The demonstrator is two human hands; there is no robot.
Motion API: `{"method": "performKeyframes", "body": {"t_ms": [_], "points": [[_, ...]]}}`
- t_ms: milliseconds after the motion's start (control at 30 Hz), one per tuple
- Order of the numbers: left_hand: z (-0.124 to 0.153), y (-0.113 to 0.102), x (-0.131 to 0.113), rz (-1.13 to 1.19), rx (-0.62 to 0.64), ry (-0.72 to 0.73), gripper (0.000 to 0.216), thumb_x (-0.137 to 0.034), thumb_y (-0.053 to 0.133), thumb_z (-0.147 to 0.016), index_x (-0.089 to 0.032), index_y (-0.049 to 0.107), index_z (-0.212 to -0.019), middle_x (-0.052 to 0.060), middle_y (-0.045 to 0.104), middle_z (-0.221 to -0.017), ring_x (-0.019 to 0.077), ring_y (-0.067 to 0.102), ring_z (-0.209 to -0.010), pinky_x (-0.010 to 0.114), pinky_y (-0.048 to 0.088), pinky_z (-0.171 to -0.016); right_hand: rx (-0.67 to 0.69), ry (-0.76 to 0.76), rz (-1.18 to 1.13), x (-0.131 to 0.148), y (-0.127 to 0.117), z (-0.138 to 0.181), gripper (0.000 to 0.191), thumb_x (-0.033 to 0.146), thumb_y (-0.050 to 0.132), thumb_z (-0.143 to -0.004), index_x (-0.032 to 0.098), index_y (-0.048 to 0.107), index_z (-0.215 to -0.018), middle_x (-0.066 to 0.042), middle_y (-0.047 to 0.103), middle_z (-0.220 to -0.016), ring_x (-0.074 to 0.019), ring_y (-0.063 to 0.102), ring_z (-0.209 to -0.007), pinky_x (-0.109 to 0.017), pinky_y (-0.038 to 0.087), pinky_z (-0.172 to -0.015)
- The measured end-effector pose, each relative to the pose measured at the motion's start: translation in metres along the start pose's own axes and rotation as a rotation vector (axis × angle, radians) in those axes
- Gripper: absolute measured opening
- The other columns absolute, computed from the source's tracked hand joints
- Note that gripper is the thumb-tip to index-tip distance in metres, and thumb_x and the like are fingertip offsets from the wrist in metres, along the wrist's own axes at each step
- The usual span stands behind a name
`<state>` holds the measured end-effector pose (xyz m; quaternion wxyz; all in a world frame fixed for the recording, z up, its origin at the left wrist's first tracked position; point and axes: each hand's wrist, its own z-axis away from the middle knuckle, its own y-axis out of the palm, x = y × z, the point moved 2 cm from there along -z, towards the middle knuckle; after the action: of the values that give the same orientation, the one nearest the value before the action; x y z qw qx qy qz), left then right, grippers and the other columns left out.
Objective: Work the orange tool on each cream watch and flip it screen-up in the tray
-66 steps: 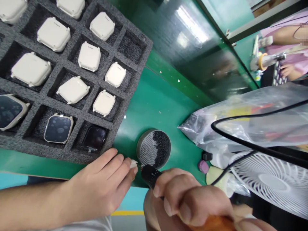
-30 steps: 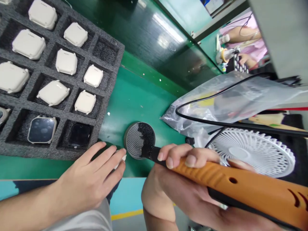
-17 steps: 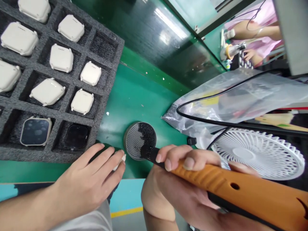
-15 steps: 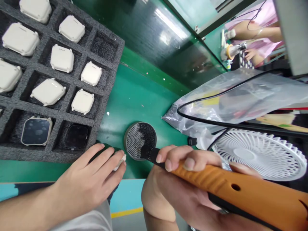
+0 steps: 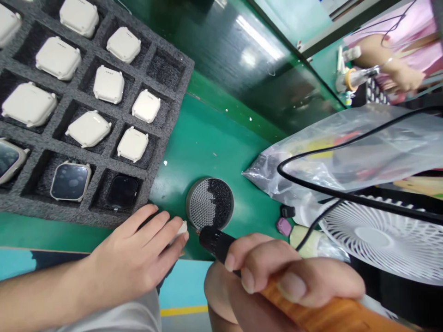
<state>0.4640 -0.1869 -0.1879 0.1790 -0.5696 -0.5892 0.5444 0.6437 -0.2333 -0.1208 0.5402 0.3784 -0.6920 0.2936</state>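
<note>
My right hand (image 5: 277, 281) is wrapped round an orange-handled tool (image 5: 321, 313) whose black tip (image 5: 211, 240) sits at the near rim of a round metal mesh tin (image 5: 209, 203). My left hand (image 5: 138, 258) lies on the green bench just left of the tip, fingers pressed down over a small white part (image 5: 182, 227) that peeks out at the fingertips. A grey foam tray (image 5: 166, 69) at the upper left holds several cream watch cases (image 5: 109, 84) and a few screen-up watches (image 5: 70, 181) in its cells.
A clear plastic bag (image 5: 346, 152) with a black cable (image 5: 311, 184) across it lies at the right, above a white fan grille (image 5: 380, 240). Small pink and black bits (image 5: 284, 226) sit by the bag. Another person's arm (image 5: 391, 50) works at the far right.
The tool tip has drawn back from inside the mesh tin to its near rim, closer to my left fingertips. My right hand has tilted the handle down, out of view. The view shifted slightly.
</note>
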Motion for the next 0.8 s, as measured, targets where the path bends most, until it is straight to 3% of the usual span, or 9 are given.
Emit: {"method": "performKeyframes", "body": {"t_ms": [133,300,467,600,733,800], "points": [[0.001,0.000,0.000,0.007,-0.001,-0.002,0.033,-0.018,0.057,-0.103,-0.015,0.075,-0.130,0.010,0.073,-0.133,0.0288,0.063,-0.117,0.052,0.043,-0.113,-0.017,0.046,-0.039,-0.002,-0.003,-0.001,0.014,0.043,0.070,-0.099,0.029,0.072,-0.098,0.008,0.063,-0.070,-0.0103,0.051,-0.051,-0.029,0.054,-0.050],[0.002,0.001,0.000,0.015,0.001,0.000,0.033,-0.019,0.058,-0.103,-0.015,0.075,-0.131,0.011,0.072,-0.135,0.0297,0.063,-0.117,0.053,0.042,-0.113,0.019,-0.013,-0.053,-0.006,-0.004,0.000,0.022,0.049,0.074,-0.095,0.029,0.071,-0.101,0.008,0.064,-0.070,-0.0110,0.052,-0.051,-0.029,0.050,-0.046],[0.003,0.000,0.000,0.011,0.001,-0.002,0.033,-0.020,0.057,-0.103,-0.016,0.075,-0.131,0.010,0.072,-0.136,0.0291,0.063,-0.118,0.052,0.042,-0.114,0.044,0.048,-0.034,-0.006,0.001,-0.004,0.019,0.047,0.062,-0.103,0.031,0.071,-0.097,0.007,0.063,-0.067,-0.0123,0.051,-0.048,-0.030,0.049,-0.044],[0.002,-0.001,0.000,0.002,0.006,-0.005,0.033,-0.021,0.058,-0.103,-0.016,0.075,-0.131,0.010,0.072,-0.137,0.0291,0.063,-0.119,0.051,0.042,-0.114,0.078,0.014,-0.030,-0.009,-0.004,-0.006,0.018,0.049,0.068,-0.099,0.031,0.072,-0.100,0.008,0.062,-0.066,-0.0119,0.050,-0.046,-0.030,0.047,-0.042],[0.002,0.000,0.000,0.000,0.004,-0.007,0.032,-0.022,0.059,-0.103,-0.015,0.075,-0.129,0.012,0.071,-0.138,0.0296,0.064,-0.121,0.051,0.044,-0.113,0.124,0.002,-0.052,-0.013,-0.009,-0.004,0.016,0.041,0.063,-0.103,0.030,0.072,-0.096,0.009,0.057,-0.061,-0.0100,0.042,-0.040,-0.029,0.046,-0.040],[0.002,0.000,0.001,0.001,-0.002,-0.009,0.032,-0.021,0.059,-0.102,-0.015,0.075,-0.129,0.012,0.072,-0.136,0.0294,0.064,-0.120,0.050,0.044,-0.113,0.077,0.009,-0.051,-0.014,-0.007,-0.002,0.019,0.043,0.065,-0.101,0.028,0.070,-0.090,0.010,0.052,-0.057,-0.0098,0.041,-0.039,-0.029,0.045,-0.040]]}}
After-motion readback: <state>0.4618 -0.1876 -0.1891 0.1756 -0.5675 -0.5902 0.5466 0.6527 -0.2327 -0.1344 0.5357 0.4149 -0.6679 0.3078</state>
